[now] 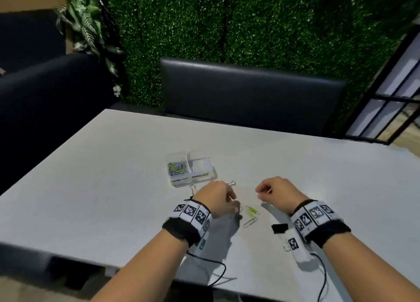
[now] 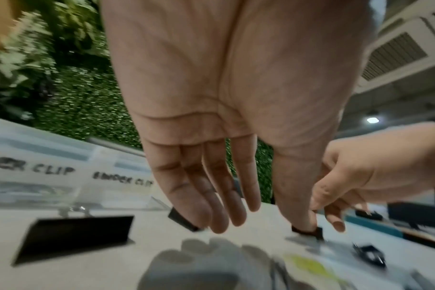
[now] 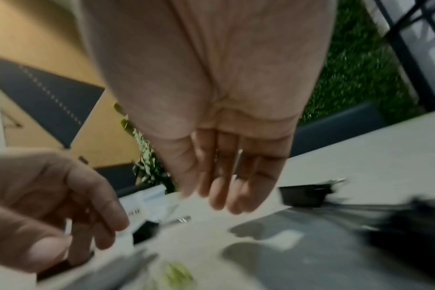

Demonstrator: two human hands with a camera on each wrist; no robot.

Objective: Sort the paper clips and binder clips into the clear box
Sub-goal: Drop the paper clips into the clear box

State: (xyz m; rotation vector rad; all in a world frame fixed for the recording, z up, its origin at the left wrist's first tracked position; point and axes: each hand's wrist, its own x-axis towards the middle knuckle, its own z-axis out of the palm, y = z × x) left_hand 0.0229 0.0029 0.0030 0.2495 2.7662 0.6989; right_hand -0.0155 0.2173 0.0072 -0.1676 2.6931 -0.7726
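The clear box (image 1: 192, 170) stands mid-table with coloured paper clips (image 1: 178, 168) in its left compartment; its labels read PAPER CLIP and BINDER CLIP. My left hand (image 1: 219, 199) hovers just in front of it with fingers hanging straight. In the left wrist view its thumb tip touches a small black binder clip (image 2: 309, 231) on the table. My right hand (image 1: 272, 189) hangs beside it, fingers relaxed and holding nothing in the right wrist view (image 3: 224, 196). Green paper clips (image 1: 253, 210) and a silver paper clip (image 1: 250, 222) lie between the hands.
A large black binder clip (image 2: 75, 237) lies in front of the box, and another black clip (image 2: 183, 220) sits behind my left fingers. One more black binder clip (image 1: 279, 228) rests by my right wrist. A dark chair (image 1: 250, 90) stands behind the white table (image 1: 113, 165).
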